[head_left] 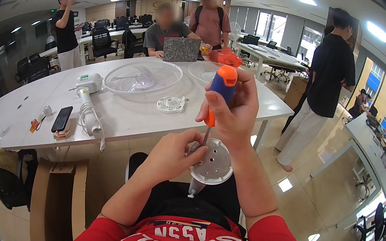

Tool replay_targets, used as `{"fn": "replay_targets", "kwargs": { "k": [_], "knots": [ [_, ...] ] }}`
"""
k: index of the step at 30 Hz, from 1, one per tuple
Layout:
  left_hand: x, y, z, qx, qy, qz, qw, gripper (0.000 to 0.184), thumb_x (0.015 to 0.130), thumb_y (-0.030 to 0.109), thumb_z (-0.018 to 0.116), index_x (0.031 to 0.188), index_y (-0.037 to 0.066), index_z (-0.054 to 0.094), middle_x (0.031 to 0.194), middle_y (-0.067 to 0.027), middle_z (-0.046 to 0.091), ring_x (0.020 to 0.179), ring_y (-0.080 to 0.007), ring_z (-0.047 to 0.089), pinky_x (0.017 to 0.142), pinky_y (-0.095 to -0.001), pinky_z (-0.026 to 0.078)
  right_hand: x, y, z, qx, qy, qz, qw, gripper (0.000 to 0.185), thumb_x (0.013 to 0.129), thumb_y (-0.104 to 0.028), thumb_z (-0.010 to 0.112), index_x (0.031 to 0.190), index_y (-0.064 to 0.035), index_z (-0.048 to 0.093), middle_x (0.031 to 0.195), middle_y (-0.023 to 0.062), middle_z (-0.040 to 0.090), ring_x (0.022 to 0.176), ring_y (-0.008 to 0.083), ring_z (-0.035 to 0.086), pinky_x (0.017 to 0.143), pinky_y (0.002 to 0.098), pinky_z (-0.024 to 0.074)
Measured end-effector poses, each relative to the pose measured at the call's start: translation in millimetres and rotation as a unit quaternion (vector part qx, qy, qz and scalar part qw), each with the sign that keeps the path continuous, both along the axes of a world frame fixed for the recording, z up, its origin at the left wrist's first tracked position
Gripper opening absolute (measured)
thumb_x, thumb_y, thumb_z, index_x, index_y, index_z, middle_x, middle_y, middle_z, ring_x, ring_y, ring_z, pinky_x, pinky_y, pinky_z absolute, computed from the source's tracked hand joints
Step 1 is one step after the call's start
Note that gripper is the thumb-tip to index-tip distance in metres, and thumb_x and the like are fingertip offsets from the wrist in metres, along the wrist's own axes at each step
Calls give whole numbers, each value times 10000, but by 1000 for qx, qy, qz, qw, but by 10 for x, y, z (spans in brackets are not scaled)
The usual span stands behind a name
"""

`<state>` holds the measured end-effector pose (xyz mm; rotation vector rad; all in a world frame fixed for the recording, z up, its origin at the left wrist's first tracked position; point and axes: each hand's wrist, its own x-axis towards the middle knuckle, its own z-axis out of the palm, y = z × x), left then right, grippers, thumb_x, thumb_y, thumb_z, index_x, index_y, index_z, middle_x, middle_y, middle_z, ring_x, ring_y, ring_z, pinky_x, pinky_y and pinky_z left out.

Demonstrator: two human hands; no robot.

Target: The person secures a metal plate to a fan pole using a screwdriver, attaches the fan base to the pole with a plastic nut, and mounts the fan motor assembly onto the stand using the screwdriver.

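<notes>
1. Right hand (233, 108), one. Fingers wrapped around a handle, thumb pressed along its side.
2. Screwdriver (222, 86), one; orange-and-blue handle within the right fingers, metal shaft pointing down from them to the left fingertips.
3. Left hand (177, 150), one. Fingers curled in close at the lower shaft, beside the rim of the white part; whether they pinch the shaft, the rim or a small piece, cannot tell.
4. White part (218, 167), one; round, holed end facing up, just below the right fingers and beside the left; narrower stem toward the person's body, over the lap.
5. Surface (128, 134), white, beyond the fingers. Nearest of its pieces to them: round white fitting (171, 105). Farther ahead and left: round guard (110, 84), motor housing (90, 83), phone (62, 120).
6. Risks, by judgement. Tip skidding off the metal into the left fingertips, should the shaft lean or the push be hard. White part rolling or tipping, its only apparent support being lap and left hand. Any small piece at the tip dropping to the floor, should the left fingers loosen.
</notes>
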<state>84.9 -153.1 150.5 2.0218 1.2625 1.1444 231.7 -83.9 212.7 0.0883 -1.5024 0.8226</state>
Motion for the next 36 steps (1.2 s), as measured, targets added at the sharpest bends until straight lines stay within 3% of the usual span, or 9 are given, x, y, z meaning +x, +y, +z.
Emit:
{"fn": "replay_targets", "kwargs": {
  "k": [5,12,17,21,23,27,29,33,36],
  "knots": [
    [-6,20,-42,10,-13,-11,1000,231,1005,257,705,1103,49,676,801,-140,763,725,-286,759,683,-390,559,136,65,-19,-52,-73,77,993,496,1015,-249,754,1378,4,531,1090,109,676,803,133,693,626,285,584],
    [1,7,-31,6,-18,-4,1000,226,1005,249,704,1099,45,675,812,-147,762,725,-282,759,687,-390,561,-85,-76,11,-5,10,-43,999,431,1068,-315,628,1359,0,583,1048,84,665,794,109,649,656,274,574],
    [4,-27,12,3,-13,1,1000,227,1008,244,700,1098,36,674,808,-144,762,721,-280,761,679,-384,558,117,13,-28,-98,-46,88,990,467,980,-119,719,1392,-26,521,1090,83,602,800,93,632,703,247,566],
    [16,-23,19,6,-10,4,1000,228,1007,242,701,1101,35,674,803,-141,761,717,-276,760,676,-379,556,66,53,-48,-104,-43,82,990,442,986,-127,705,1373,-14,523,1064,79,609,812,93,637,705,243,557],
    [9,-12,21,-2,-2,0,1000,177,1021,143,720,1123,8,667,827,-64,729,692,-124,716,632,-299,549,-106,-19,-7,-13,39,-73,997,407,1051,-294,582,1327,5,584,953,59,641,797,91,638,674,248,539],
    [1,-4,7,-5,1,-4,1000,169,1022,142,720,1112,11,664,824,-63,727,690,-124,714,626,-299,546,11,-3,-36,1,5,-82,997,440,1050,-315,607,1354,1,579,975,57,641,804,95,645,670,249,536],
    [5,0,-16,11,-11,2,1000,244,999,255,717,1091,32,681,793,-139,753,710,-274,754,679,-386,556,113,38,-59,-92,-20,60,994,540,972,-167,768,1418,-6,509,1122,75,595,788,98,648,659,236,557],
    [11,-3,-4,5,-15,0,1000,245,997,260,720,1085,35,685,805,-147,754,711,-277,751,680,-386,556,105,49,-47,-91,-47,47,994,541,975,-145,761,1421,5,495,1143,97,607,767,112,660,661,247,577],
    [1,-2,19,-3,10,0,1000,164,1017,141,722,1098,11,662,820,-65,730,691,-128,718,623,-299,545,-23,-26,-6,5,12,-57,998,417,1059,-253,601,1375,12,544,999,94,662,730,119,661,661,272,578]
  ]
}}
